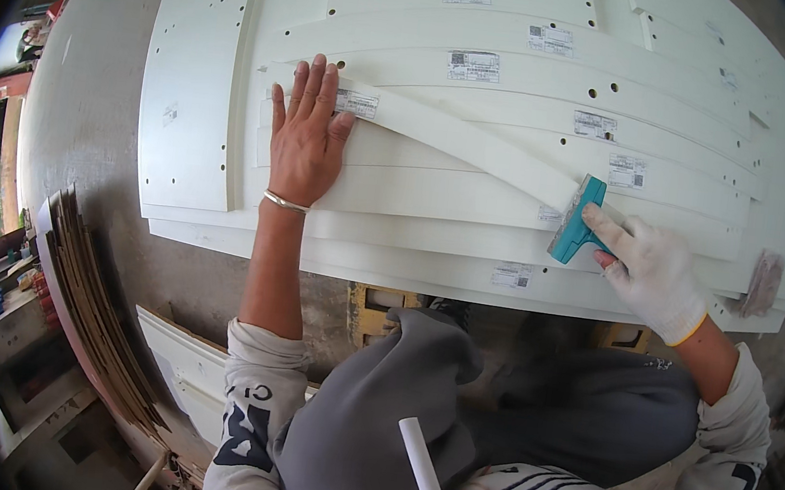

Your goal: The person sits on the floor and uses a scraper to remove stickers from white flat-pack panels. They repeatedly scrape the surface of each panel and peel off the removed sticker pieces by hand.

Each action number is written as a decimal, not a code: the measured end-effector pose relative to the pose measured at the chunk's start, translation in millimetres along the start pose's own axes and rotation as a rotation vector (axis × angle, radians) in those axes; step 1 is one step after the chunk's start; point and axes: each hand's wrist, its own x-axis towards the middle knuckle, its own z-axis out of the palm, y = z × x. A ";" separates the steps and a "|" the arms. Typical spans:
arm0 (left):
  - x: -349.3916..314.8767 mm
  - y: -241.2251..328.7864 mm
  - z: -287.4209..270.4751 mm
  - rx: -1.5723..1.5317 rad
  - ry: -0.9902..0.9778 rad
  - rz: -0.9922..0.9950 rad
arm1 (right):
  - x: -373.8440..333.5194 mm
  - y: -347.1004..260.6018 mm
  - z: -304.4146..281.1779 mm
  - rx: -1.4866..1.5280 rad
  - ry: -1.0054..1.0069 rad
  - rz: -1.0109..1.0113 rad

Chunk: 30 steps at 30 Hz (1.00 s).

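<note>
1. The left hand (310,139) is bare, its palm flat and fingers extended — gripping nothing, just resting on the left end of a narrow white strip (490,150).
2. The strip, smooth and straight-edged, lies slantwise across flat white boards (400,183), some pierced with small round holes.
3. The right hand (655,275), in a white fabric glove with a yellow cuff edge, grasps the handle of a teal scraper (577,220).
4. The scraper's wide, straight head sits across the strip near its right end — whether its edge touches, I cannot tell.
5. A rectangular paper label (357,103) lies beside the left fingers.
</note>
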 end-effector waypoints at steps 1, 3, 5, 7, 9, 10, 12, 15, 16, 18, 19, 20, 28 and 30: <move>1.2 -3.6 -0.9 0.001 0.000 -0.004 | -2.6 -2.5 -5.5 -0.067 -0.050 0.020; 0.4 -9.4 -1.9 -0.023 -0.021 0.017 | -8.6 -4.9 -6.3 -0.090 -0.062 0.053; 0.3 -18.6 -3.8 -0.025 -0.038 0.038 | -12.4 -9.0 -5.9 -0.104 -0.068 0.092; 1.6 -29.3 -4.6 -0.159 0.002 0.000 | -13.8 -13.9 -4.2 -0.112 -0.079 0.124; 3.4 -36.0 -6.6 -0.237 0.017 -0.021 | -15.2 -11.3 0.4 -0.145 -0.055 0.098; 4.7 -36.6 -7.6 -0.248 0.011 -0.022 | -14.9 -9.9 1.9 -0.164 -0.041 0.086; 6.7 -37.8 -9.3 -0.270 0.003 -0.014 | -13.4 -10.3 2.5 -0.159 -0.042 0.088; 11.4 -40.2 -11.1 -0.212 0.036 0.071 | -10.1 -12.2 1.7 -0.169 -0.047 0.085; 14.4 -41.2 -9.7 -0.214 0.041 0.073 | -9.5 -12.7 1.2 -0.175 -0.049 0.083; 21.9 -40.2 -5.1 -0.226 0.051 0.084 | -8.4 -11.5 2.0 -0.162 -0.047 0.082; 23.2 -39.7 -4.4 -0.224 0.053 0.089 | -8.6 -10.3 2.3 -0.158 -0.046 0.086; 24.6 -40.6 -5.9 -0.222 0.056 0.094 | -7.6 -11.0 2.1 -0.157 -0.054 0.086; 26.6 -40.5 -12.4 -0.254 -0.010 0.121 | -2.9 -12.1 -0.5 -0.163 -0.085 0.088; 26.0 -41.6 -12.4 -0.251 -0.015 0.132 | 0.7 -11.9 1.9 -0.178 -0.077 0.081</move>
